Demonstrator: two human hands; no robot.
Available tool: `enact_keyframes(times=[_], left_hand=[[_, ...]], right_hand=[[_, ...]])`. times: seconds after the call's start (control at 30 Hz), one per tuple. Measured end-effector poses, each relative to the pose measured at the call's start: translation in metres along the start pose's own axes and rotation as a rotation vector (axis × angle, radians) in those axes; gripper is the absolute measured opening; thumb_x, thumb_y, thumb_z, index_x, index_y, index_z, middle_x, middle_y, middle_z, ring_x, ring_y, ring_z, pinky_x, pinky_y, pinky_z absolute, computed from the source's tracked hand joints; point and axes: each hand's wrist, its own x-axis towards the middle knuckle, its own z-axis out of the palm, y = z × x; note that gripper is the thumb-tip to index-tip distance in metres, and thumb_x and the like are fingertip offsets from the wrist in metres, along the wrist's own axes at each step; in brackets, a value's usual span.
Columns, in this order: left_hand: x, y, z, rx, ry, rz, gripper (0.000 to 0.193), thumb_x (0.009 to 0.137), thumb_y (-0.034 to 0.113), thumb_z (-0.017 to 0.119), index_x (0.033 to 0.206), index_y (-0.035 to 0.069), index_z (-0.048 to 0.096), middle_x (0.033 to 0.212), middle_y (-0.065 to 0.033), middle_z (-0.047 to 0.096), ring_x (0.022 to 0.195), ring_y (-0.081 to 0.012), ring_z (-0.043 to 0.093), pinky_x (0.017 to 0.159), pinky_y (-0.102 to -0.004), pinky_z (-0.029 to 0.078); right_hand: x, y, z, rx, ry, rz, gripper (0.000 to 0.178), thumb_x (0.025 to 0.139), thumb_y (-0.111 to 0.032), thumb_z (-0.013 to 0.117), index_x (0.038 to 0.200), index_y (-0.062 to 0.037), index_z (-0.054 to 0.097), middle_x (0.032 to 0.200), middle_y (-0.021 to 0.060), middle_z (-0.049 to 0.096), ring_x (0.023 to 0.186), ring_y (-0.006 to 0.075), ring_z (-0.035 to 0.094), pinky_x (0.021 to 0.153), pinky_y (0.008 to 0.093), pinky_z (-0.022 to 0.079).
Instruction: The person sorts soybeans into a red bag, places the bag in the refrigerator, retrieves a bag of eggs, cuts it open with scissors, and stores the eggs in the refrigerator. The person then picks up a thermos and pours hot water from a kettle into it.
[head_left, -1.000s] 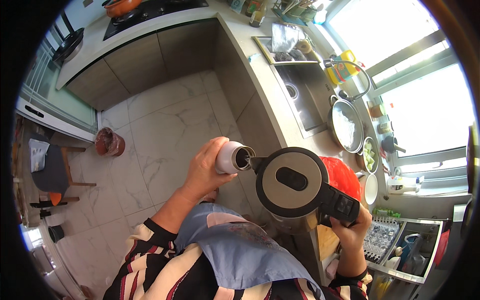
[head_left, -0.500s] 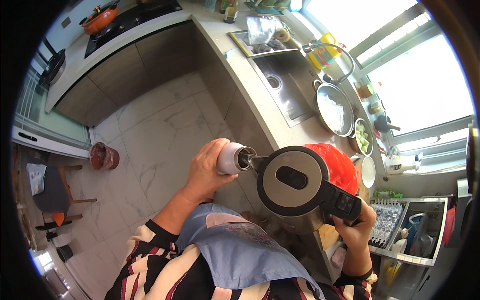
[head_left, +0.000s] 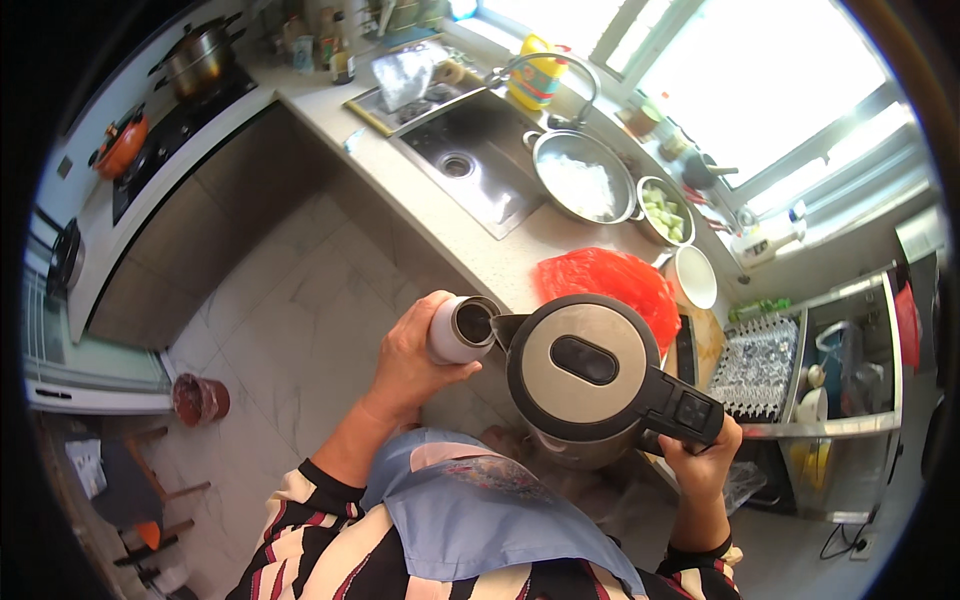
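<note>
My left hand [head_left: 410, 358] grips a small white bottle [head_left: 457, 331] with its open mouth turned toward the kettle. My right hand [head_left: 698, 456] holds the black handle of a steel electric kettle [head_left: 583, 375], lid shut. The kettle's spout [head_left: 503, 328] touches the bottle's mouth, and dark liquid shows inside the bottle. Both are held above the floor, in front of the counter edge.
A pale counter [head_left: 470, 240] runs behind, with a steel sink [head_left: 478, 160], a wide pan [head_left: 585, 180], a bowl of chopped green vegetables [head_left: 664, 210], a white bowl [head_left: 692, 277] and a red plastic bag [head_left: 600, 280]. A dish rack [head_left: 755, 365] sits right. Stove with pots [head_left: 160, 90] far left.
The view has tilted, so the sink and counter sit lower and nearer the middle. The bottle and kettle stay together in the same pose.
</note>
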Motion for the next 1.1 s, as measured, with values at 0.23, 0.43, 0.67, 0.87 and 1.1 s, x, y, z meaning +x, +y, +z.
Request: enact_keyframes(times=[0.23,0.43,0.67,0.87,1.1], left_hand=[[0.021,0.042,0.053,-0.127,-0.131,0.076,0.076,0.049,0.015,0.087,0.115,0.01,0.051,0.105,-0.009,0.061,0.097,-0.0276,0.061,0.082,-0.0371,0.051],[0.028,0.051,0.078,-0.303,-0.224,-0.026,0.073,0.051,0.003,0.082,0.117,0.005,0.049,0.105,-0.0072,0.058,0.097,-0.0185,0.057,0.086,-0.0327,0.047],[0.032,0.056,0.11,-0.345,-0.29,-0.037,0.072,0.051,0.001,0.072,0.119,0.003,0.048,0.106,-0.0096,0.057,0.098,-0.0219,0.057,0.088,-0.0357,0.045],[0.043,0.066,0.115,-0.34,-0.293,0.066,0.075,0.058,0.002,0.082,0.124,0.003,0.049,0.107,-0.0116,0.06,0.094,-0.0201,0.059,0.08,-0.034,0.05],[0.038,0.101,0.143,-0.344,-0.203,-0.011,0.076,0.055,0.01,0.087,0.122,0.003,0.053,0.106,-0.0106,0.062,0.093,-0.0193,0.06,0.08,-0.0336,0.049]], right_hand=[[-0.061,0.009,-0.041,0.16,0.396,0.106,0.023,0.064,0.001,0.068,0.085,0.0037,0.062,0.078,0.0014,0.061,0.065,0.0043,0.053,0.059,0.019,0.041],[-0.115,-0.031,-0.095,0.321,0.873,0.105,0.021,0.062,0.004,0.066,0.082,0.0,0.062,0.07,0.0012,0.059,0.056,0.0063,0.05,0.049,0.0192,0.037],[-0.196,-0.094,-0.193,-0.077,1.537,-0.09,0.021,0.065,-0.015,0.061,0.08,-0.0006,0.058,0.055,0.0005,0.046,0.042,0.0094,0.039,0.039,0.0222,0.027],[-0.239,-0.156,-0.298,-0.454,1.67,-0.184,0.023,0.077,-0.019,0.065,0.062,-0.0097,0.049,0.052,-0.002,0.04,0.047,0.0083,0.036,0.049,0.0236,0.027],[-0.192,-0.177,-0.442,-0.586,1.732,-0.339,0.022,0.071,-0.012,0.07,0.059,-0.0082,0.051,0.055,-0.0019,0.048,0.047,0.0069,0.04,0.047,0.0224,0.03]])
